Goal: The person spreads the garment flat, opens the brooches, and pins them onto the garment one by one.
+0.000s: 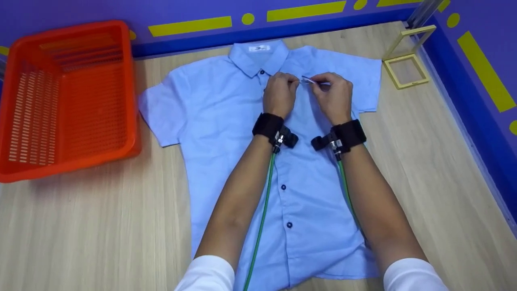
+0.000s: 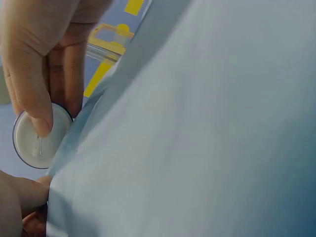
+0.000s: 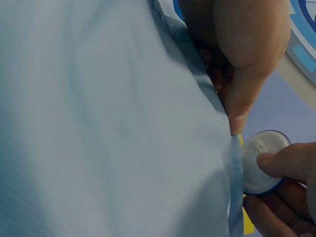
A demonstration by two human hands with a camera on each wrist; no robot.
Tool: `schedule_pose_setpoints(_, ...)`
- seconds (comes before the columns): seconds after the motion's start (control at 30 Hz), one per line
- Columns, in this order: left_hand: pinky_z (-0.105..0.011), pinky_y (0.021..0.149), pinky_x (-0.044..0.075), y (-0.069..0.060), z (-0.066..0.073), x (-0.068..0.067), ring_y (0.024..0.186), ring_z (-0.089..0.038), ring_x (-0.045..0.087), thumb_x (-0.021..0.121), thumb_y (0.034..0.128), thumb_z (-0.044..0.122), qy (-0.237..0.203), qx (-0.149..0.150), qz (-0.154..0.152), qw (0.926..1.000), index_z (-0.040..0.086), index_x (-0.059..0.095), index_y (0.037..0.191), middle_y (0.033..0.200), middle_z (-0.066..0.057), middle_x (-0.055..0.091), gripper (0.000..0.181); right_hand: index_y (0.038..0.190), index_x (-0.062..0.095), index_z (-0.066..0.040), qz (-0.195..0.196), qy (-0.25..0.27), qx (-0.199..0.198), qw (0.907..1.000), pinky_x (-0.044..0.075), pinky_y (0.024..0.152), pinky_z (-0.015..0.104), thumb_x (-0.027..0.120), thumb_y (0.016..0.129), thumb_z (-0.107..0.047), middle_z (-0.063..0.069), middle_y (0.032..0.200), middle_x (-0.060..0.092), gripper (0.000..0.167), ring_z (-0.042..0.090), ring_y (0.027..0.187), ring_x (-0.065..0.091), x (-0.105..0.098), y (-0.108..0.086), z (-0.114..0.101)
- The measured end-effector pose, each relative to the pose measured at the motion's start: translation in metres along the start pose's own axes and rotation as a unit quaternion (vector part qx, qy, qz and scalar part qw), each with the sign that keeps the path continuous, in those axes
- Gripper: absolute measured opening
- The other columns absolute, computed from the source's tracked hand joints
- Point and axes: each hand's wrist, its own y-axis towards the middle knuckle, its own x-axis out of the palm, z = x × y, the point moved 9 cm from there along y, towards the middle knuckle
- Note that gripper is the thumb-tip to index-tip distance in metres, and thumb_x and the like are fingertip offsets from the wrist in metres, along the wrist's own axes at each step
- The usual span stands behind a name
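A light blue short-sleeved shirt (image 1: 226, 117) lies front up, collar toward the back wall, with dark buttons down its front. On the chest right of the button line, my left hand (image 1: 280, 95) pinches a raised fold of the cloth, seen also in the right wrist view. Close beside it, my right hand (image 1: 334, 97) holds a round pin badge (image 1: 308, 79) between thumb and fingers. The badge (image 2: 29, 143) shows its white back with a thin pin in the left wrist view. Its rim is right by the fold; whether the pin enters the cloth cannot be told.
A red plastic basket (image 1: 135, 121) stands left of the shirt. At the back right is a small pale yellow frame stand (image 1: 404, 85) near the right sleeve. Blue walls (image 1: 194, 42) border the wooden table (image 1: 101, 226). Green cables (image 1: 264, 210) run from both wrist cameras.
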Motion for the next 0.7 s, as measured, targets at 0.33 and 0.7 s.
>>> schedule_pose_setpoints(0.33, -0.025, 0.093, 0.045, -0.004, 0.006, -0.003, 0.109, -0.018, 0.06, 0.064, 0.1006, 0.023, 0.02, 0.022, 0.001, 0.9995, 0.014, 0.078, 0.108, 0.11, 0.0, 0.068, 0.018, 0.097, 0.079, -0.001, 0.015, 0.007, 0.013, 0.9998, 0.056, 0.082, 0.024, 0.074, 0.09, -0.007, 0.011, 0.097, 0.075, 0.011, 0.019, 0.091, 0.072, -0.001, -0.002, 0.0)
schedule_pose_setpoints(0.7, -0.026, 0.091, 0.045, -0.008, 0.011, -0.007, 0.104, -0.018, 0.06, 0.064, 0.1002, 0.024, 0.026, 0.034, 0.021, 0.9989, 0.013, 0.077, 0.106, 0.108, -0.001, 0.069, 0.018, 0.098, 0.079, 0.0, 0.017, 0.011, 0.002, 0.9998, 0.057, 0.081, 0.025, 0.074, 0.09, -0.007, 0.012, 0.096, 0.075, 0.011, 0.02, 0.089, 0.072, 0.002, -0.003, 0.0)
